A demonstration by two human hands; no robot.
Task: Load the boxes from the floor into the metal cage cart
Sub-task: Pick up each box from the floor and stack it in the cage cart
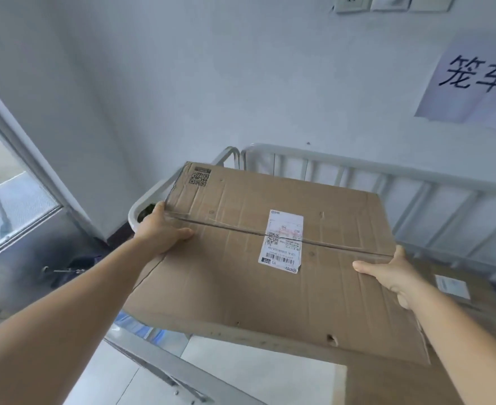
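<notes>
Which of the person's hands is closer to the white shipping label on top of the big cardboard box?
Right, narrowly. The right hand grips the box's right edge, just right of the shipping label; the left hand grips the left edge, further away.

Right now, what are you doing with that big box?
A person is holding a big flat cardboard box with both hands. The left hand grips its left edge and the right hand grips its right edge, thumbs on top. The box is up in the air, tilted, over the metal cage cart by the wall. Another cardboard box with a white label already lies lower down on the right. The held box has not been put down yet.
</notes>
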